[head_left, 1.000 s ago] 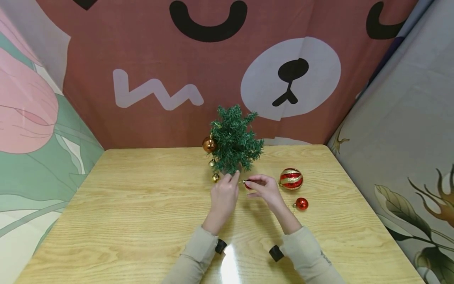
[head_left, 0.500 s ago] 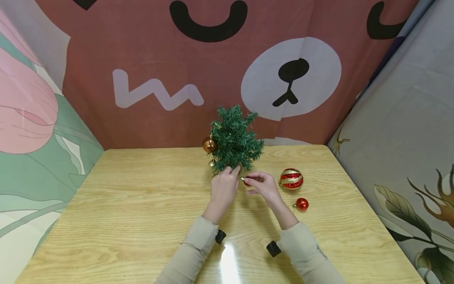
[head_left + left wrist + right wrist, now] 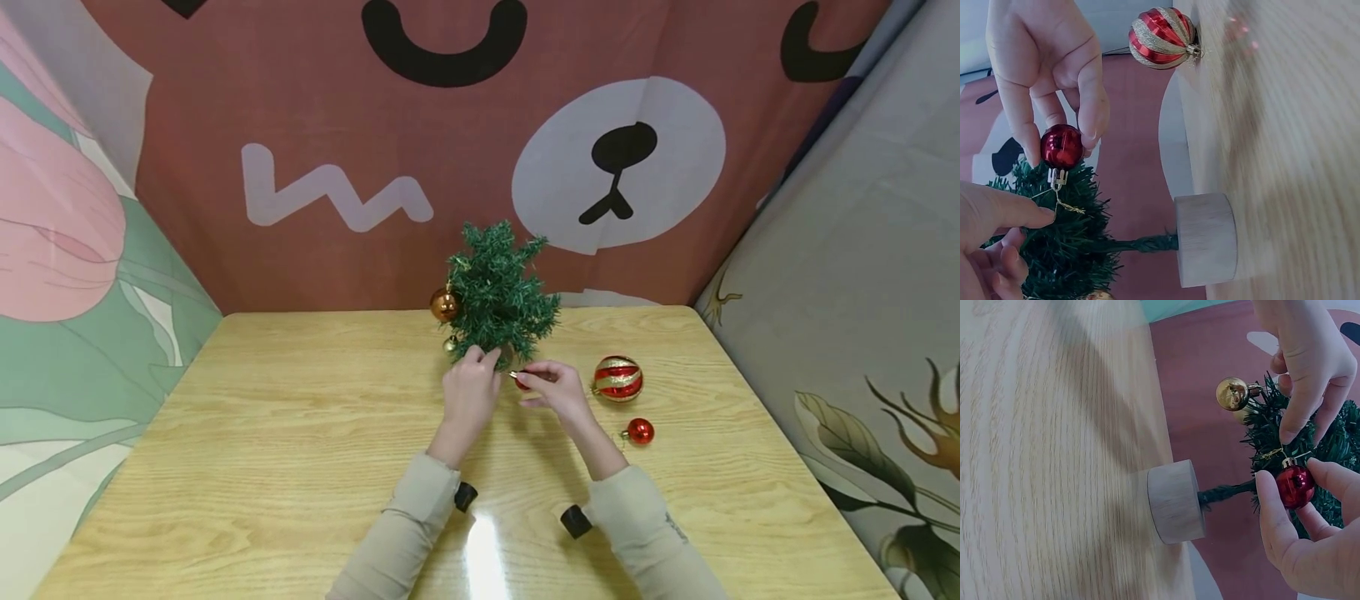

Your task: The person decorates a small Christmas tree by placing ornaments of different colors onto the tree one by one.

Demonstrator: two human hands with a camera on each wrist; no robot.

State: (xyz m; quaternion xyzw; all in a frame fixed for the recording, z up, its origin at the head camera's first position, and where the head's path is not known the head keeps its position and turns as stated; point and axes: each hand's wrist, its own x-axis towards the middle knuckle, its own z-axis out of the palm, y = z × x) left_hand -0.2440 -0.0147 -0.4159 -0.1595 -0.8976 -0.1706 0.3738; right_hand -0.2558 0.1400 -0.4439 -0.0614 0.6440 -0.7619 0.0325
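Observation:
A small shiny red bauble is pinched between the fingertips of my right hand, just in front of the little artificial Christmas tree. My left hand is at the bauble's thin gold hanging string, its thumb and forefinger holding the loop stretched above the silver-gold cap. Green branches lie right behind both hands in the wrist views. On the tree's left side hang a copper-coloured bauble and a small gold bauble. Below the branches shows the round wooden base.
To the right on the wooden table lie a large red-and-gold striped bauble and a small red bauble with its string. A patterned cloth backdrop rises behind the table, and more cloth hangs at both sides.
Both hands have moved slightly up toward the tree with the red bauble and its string. The left hand now covers the lowest gold bauble in the head view.

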